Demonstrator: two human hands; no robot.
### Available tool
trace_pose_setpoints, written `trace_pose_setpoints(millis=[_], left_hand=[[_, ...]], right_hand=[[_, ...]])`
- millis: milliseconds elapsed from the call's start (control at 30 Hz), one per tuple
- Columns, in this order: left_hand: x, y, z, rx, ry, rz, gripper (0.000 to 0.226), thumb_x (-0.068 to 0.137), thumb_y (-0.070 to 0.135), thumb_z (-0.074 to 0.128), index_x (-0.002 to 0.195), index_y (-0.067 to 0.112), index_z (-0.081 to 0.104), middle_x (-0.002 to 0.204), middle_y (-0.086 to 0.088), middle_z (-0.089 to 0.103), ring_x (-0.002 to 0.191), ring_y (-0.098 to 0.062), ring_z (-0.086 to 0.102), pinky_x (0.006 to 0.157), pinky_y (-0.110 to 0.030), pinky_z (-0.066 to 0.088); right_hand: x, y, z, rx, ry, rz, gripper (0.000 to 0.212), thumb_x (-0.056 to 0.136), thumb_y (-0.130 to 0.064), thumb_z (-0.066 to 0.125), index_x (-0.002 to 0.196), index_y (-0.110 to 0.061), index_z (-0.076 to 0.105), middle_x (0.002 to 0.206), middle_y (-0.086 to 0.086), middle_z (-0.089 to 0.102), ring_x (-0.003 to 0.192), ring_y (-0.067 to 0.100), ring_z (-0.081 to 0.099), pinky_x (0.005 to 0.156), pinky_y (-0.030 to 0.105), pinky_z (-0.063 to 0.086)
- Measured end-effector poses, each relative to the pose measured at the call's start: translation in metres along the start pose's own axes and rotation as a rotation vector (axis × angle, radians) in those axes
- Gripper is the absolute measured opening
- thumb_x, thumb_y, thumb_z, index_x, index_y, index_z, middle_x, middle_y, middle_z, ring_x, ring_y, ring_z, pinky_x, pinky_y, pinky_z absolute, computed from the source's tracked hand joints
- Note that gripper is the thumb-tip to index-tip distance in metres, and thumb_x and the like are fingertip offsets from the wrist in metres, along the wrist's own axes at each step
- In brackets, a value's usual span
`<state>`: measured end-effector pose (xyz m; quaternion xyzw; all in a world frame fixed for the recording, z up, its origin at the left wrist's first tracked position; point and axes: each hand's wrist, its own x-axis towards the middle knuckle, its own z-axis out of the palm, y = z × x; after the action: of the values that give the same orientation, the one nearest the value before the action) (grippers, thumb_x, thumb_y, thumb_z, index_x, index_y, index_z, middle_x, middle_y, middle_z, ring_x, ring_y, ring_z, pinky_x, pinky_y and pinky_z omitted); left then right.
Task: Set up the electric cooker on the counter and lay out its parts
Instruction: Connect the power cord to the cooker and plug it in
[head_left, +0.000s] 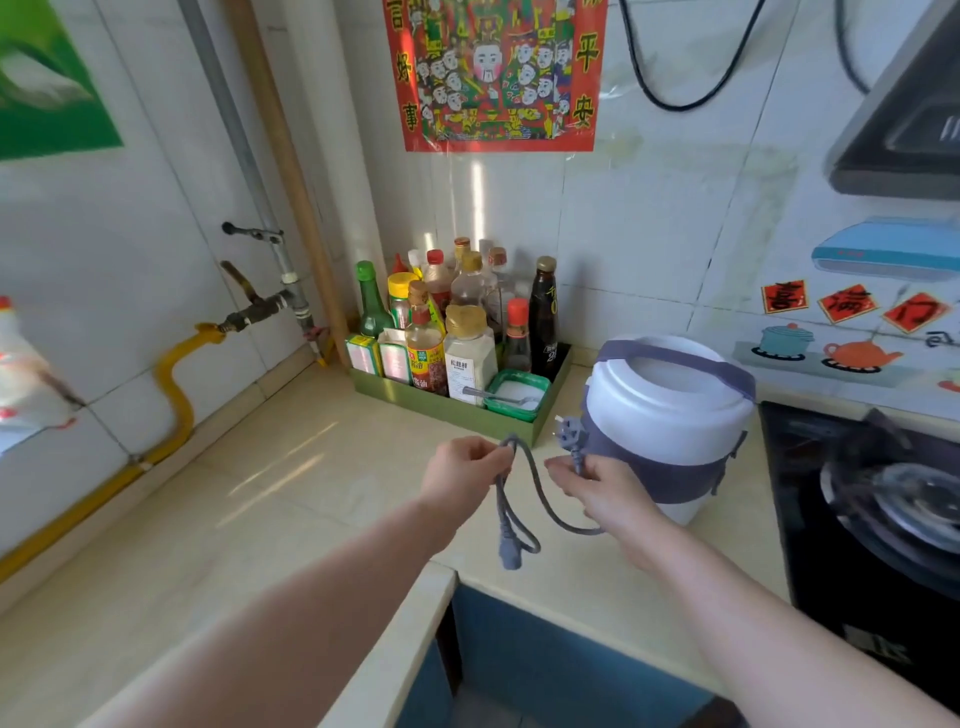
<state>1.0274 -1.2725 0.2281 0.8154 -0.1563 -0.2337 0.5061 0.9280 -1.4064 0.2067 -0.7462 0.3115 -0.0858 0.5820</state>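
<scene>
Cooker (670, 421) sits on the counter (291, 467), just left of the stove (872, 499). Left hand (460, 467) pinches the cord (524, 499); right hand (597, 486) grips its plug end (569, 428). Risk: dangling connector swings into the cooker, or cord drifts toward the stove.

Brightness: bright daylight, even overall.
Source: sun streaks fall across the counter (270, 467) left of centre.
Glare: vertical reflection on the wall tiles (477, 192) above the bottles (457, 317).
Shadows: soft, faint.
Blur: stove (883, 493) at right smeared; bag (26, 374) at left edge soft.
Distortion: wide-angle bending of the pipe (228, 114) and wall lines toward the edges.
Focus: centre reasonably sharp.
</scene>
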Motion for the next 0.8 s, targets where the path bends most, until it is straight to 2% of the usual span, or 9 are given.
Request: trace_pose_setpoints(millis=[67, 200, 333, 433, 533, 600, 667, 733, 800], left_hand=[[0.004, -0.006, -0.008, -0.031, 0.028, -0.009, 0.019, 0.093, 0.024, 0.057, 0.08, 0.013, 0.065, 0.089, -0.007, 0.072, 0.077, -0.016, 0.06, 0.065, -0.024, 0.045], [0.014, -0.016, -0.02, -0.06, 0.135, -0.018, 0.019, 0.095, 0.022, 0.054, 0.08, 0.014, 0.061, 0.076, -0.003, 0.065, 0.07, -0.018, 0.056, 0.067, -0.029, 0.046], [0.022, -0.02, -0.03, 0.029, 0.178, -0.021, 0.022, 0.093, 0.029, 0.058, 0.086, 0.01, 0.067, 0.072, -0.004, 0.059, 0.068, -0.02, 0.05, 0.066, -0.029, 0.04], [0.021, -0.016, -0.035, 0.032, 0.112, -0.032, 0.024, 0.093, 0.031, 0.059, 0.092, 0.01, 0.071, 0.072, -0.002, 0.058, 0.072, -0.019, 0.05, 0.069, -0.029, 0.04], [0.013, -0.009, -0.032, 0.028, -0.008, -0.02, 0.023, 0.097, 0.031, 0.055, 0.097, 0.014, 0.071, 0.076, 0.001, 0.057, 0.071, -0.013, 0.049, 0.075, -0.027, 0.042], [0.007, -0.006, -0.028, 0.019, -0.081, -0.006, 0.024, 0.098, 0.031, 0.052, 0.1, 0.016, 0.071, 0.076, 0.002, 0.055, 0.071, -0.012, 0.048, 0.072, -0.025, 0.042], [0.002, -0.003, -0.021, 0.017, -0.15, 0.008, 0.026, 0.099, 0.03, 0.05, 0.102, 0.014, 0.071, 0.075, 0.003, 0.055, 0.069, -0.011, 0.046, 0.069, -0.023, 0.041], [-0.001, -0.001, -0.013, 0.023, -0.198, 0.022, 0.027, 0.1, 0.029, 0.049, 0.102, 0.013, 0.071, 0.075, 0.003, 0.058, 0.069, -0.01, 0.046, 0.068, -0.022, 0.042], [-0.005, 0.002, -0.005, 0.034, -0.22, 0.048, 0.026, 0.099, 0.028, 0.052, 0.099, 0.014, 0.072, 0.075, 0.004, 0.06, 0.068, -0.01, 0.046, 0.067, -0.021, 0.041]], right_hand=[[-0.001, 0.003, -0.003, 0.075, 0.071, 0.027, 0.017, 0.091, -0.03, 0.06, 0.101, -0.018, 0.068, 0.103, 0.007, 0.07, 0.098, 0.026, 0.064, 0.086, 0.033, 0.047], [-0.006, 0.014, -0.008, 0.087, 0.121, 0.027, 0.017, 0.096, -0.017, 0.05, 0.094, -0.017, 0.066, 0.092, 0.001, 0.071, 0.083, 0.011, 0.067, 0.084, 0.028, 0.046], [-0.009, 0.038, -0.014, -0.022, 0.174, 0.098, 0.018, 0.095, -0.018, 0.049, 0.087, -0.016, 0.065, 0.083, -0.001, 0.069, 0.082, 0.019, 0.068, 0.075, 0.029, 0.044], [-0.014, 0.058, -0.016, -0.107, 0.13, 0.236, 0.019, 0.094, -0.029, 0.049, 0.089, -0.016, 0.062, 0.079, 0.002, 0.069, 0.077, 0.023, 0.068, 0.063, 0.025, 0.042], [-0.021, 0.066, -0.016, -0.161, 0.05, 0.425, 0.035, 0.094, -0.043, 0.043, 0.096, -0.012, 0.059, 0.082, 0.005, 0.07, 0.069, 0.018, 0.066, 0.057, 0.021, 0.041], [-0.026, 0.062, -0.017, -0.249, -0.048, 0.49, 0.046, 0.095, -0.048, 0.037, 0.088, -0.011, 0.062, 0.077, 0.003, 0.07, 0.06, 0.016, 0.063, 0.053, 0.02, 0.038], [-0.028, 0.052, -0.017, -0.377, -0.105, 0.442, 0.051, 0.094, -0.049, 0.035, 0.07, -0.014, 0.062, 0.065, 0.001, 0.067, 0.05, 0.015, 0.057, 0.049, 0.021, 0.039], [-0.024, 0.039, -0.011, -0.506, -0.019, 0.272, 0.042, 0.088, -0.047, 0.043, 0.059, -0.019, 0.056, 0.065, 0.0, 0.068, 0.058, 0.017, 0.059, 0.06, 0.028, 0.051], [-0.021, 0.025, -0.001, -0.512, 0.087, 0.081, 0.02, 0.081, -0.044, 0.058, 0.073, -0.026, 0.055, 0.083, -0.006, 0.067, 0.079, 0.016, 0.062, 0.073, 0.031, 0.048]])
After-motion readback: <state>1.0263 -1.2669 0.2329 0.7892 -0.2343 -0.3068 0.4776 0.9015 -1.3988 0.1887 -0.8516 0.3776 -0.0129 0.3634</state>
